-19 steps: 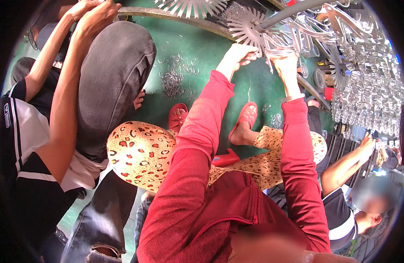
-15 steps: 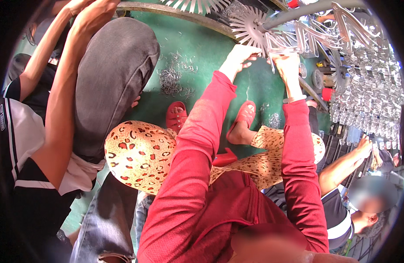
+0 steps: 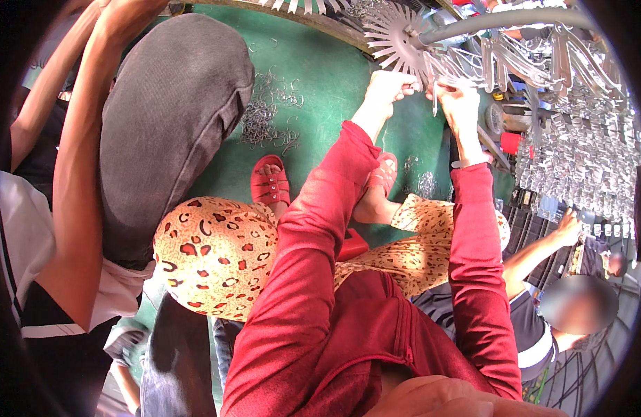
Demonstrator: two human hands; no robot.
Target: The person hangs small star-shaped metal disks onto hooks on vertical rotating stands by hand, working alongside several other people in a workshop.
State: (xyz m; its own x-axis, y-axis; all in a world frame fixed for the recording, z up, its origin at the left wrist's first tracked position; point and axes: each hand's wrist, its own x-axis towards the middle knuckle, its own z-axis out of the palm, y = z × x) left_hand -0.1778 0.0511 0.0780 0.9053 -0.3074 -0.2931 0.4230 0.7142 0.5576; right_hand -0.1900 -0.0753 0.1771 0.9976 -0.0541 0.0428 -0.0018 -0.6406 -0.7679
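A slotted metal disc with narrow teeth stands at the end of a thick grey rod. Just below its rim, my left hand is closed, its fingertips pinched together; whatever they hold is too small to make out. Close by on the right, my right hand is also closed at the disc's lower right edge. A thin silver strip shows beside its fingertips, but I cannot tell if it is gripped. Bent silver metal pieces hang in a row along the rod, above my right hand.
Small metal clips lie heaped on the green floor. Many shiny parts hang in rows at right. A co-worker's dark-trousered knee is close at left; another person's arm reaches in at right. A red cup-like object stands beyond my right wrist.
Both hands stay at the disc's lower edge, with slight finger movement. The view has shifted a little, and the co-worker's knee at left and the hanging pieces appear slightly displaced.
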